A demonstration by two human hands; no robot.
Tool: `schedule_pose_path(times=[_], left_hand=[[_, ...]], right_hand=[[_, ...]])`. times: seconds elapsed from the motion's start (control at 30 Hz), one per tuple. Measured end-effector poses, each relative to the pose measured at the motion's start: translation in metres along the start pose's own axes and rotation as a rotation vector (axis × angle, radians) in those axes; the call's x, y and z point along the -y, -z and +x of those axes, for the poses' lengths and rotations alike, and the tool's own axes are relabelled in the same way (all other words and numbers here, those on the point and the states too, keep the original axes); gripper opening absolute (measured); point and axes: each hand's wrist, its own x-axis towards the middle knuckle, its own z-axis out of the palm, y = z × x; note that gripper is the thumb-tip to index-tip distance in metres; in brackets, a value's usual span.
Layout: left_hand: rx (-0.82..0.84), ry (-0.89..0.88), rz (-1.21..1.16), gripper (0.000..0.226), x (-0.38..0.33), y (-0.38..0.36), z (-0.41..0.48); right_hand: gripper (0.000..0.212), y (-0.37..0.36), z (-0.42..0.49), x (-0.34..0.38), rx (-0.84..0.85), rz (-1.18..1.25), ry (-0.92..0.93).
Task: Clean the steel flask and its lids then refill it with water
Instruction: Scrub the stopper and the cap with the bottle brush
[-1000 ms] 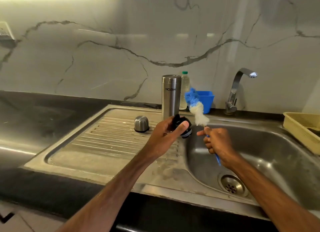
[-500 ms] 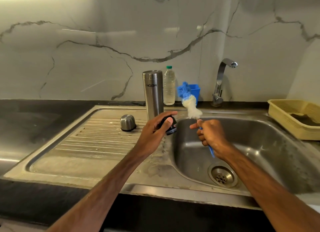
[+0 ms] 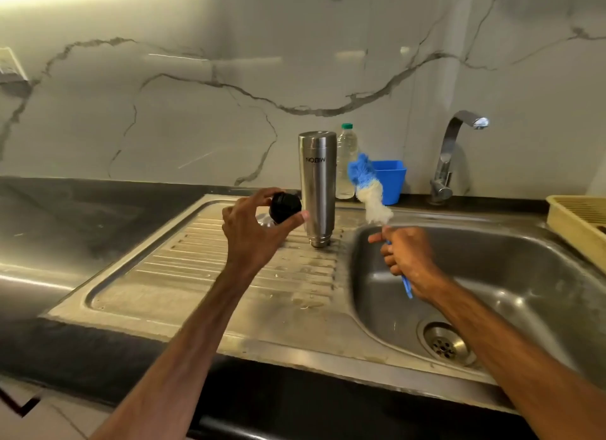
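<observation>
Head view. The left forearm runs from the lower left of the frame up toward the centre, and the left hand (image 3: 254, 233) is raised over the ribbed drainboard (image 3: 203, 275). Its thumb and fingertips curl round a small black lid (image 3: 284, 207) and pinch it at the edges, just left of the steel flask (image 3: 317, 183). The flask stands on end on the drainboard at the centre of the frame, close to the basin's edge, with its lettering upside down; neither hand touches it.

The right forearm comes in from the lower right and crosses the sink basin (image 3: 492, 275). The right hand (image 3: 410, 259) is closed in a fist round the blue handle of a bottle brush (image 3: 370, 193), with the forefinger stuck partly out to the left. The brush's blue and white head tilts up and to the left, blurred, just right of the flask and in front of a blue tub (image 3: 395, 177).

Behind the flask stands a clear plastic bottle (image 3: 347, 157). The tap (image 3: 449, 150) is at the upper right, and a yellow tray (image 3: 577, 223) sits at the right edge.
</observation>
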Motion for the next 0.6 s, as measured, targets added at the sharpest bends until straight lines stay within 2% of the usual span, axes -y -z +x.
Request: schedule_pose_path(times=[0.1, 0.2, 0.27, 0.4, 0.6], left_hand=[[0.101, 0.075, -0.024, 0.063, 0.016, 0.007, 0.019], [0.258, 0.058, 0.047, 0.051, 0.029, 0.01, 0.03], [0.324, 0.055, 0.088, 0.053, 0.035, 0.006, 0.037], [0.402, -0.003, 0.207, 0.047, 0.043, -0.009, 0.052], [0.479, -0.012, 0.303, 0.053, 0.048, -0.03, 0.07]], right_hand=[[0.036, -0.011, 0.01, 0.01, -0.018, -0.009, 0.031], [0.036, -0.017, 0.016, 0.01, -0.035, 0.017, 0.042], [0.038, -0.018, 0.017, 0.005, -0.036, 0.025, 0.054], [0.037, -0.015, 0.014, -0.002, -0.018, -0.023, 0.086], [0.036, -0.013, 0.015, -0.003, -0.011, -0.043, 0.102]])
